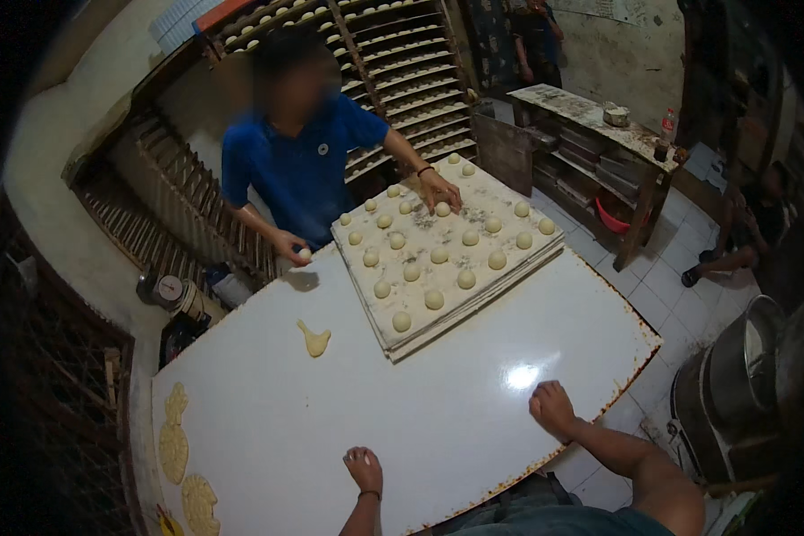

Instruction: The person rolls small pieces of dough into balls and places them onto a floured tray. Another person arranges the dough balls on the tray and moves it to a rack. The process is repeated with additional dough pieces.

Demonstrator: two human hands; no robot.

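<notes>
- Presently, the left hand (364, 467) lies flat on the white table (402, 402), fingers spread, palm down, holding nothing; a dark band sits on its wrist.
- Right hand (552, 406) rests on the table near the right edge, fingers curled under in a loose fist; whether anything is inside it cannot be told.
- Both hands are at the near side of the table, well apart from each other and from all dough.
- Nearest dough to the left hand: a small yellowish dough scrap (314, 339), lying alone on the bare tabletop between the hands and the boards.
- Stack of floured boards (393, 344) sits at the far half of the table, set at an angle, bearing rows of round dough balls (433, 299).
- Across the table stands a co-worker in a blue shirt (295, 170). One of that person's hands (441, 190) presses on the far end of the top board, among the balls; the other (292, 247) holds a single dough ball at the table's far edge.
- Flat patterned dough pieces (173, 442) lie along the table's left edge.
- Table edge at right shows rust and chipping.
- Wooden racks (402, 62) with trays stand behind the co-worker; a scale (168, 288) sits low at left.
- Large metal pots (741, 375) stand on the tiled floor at right.
</notes>
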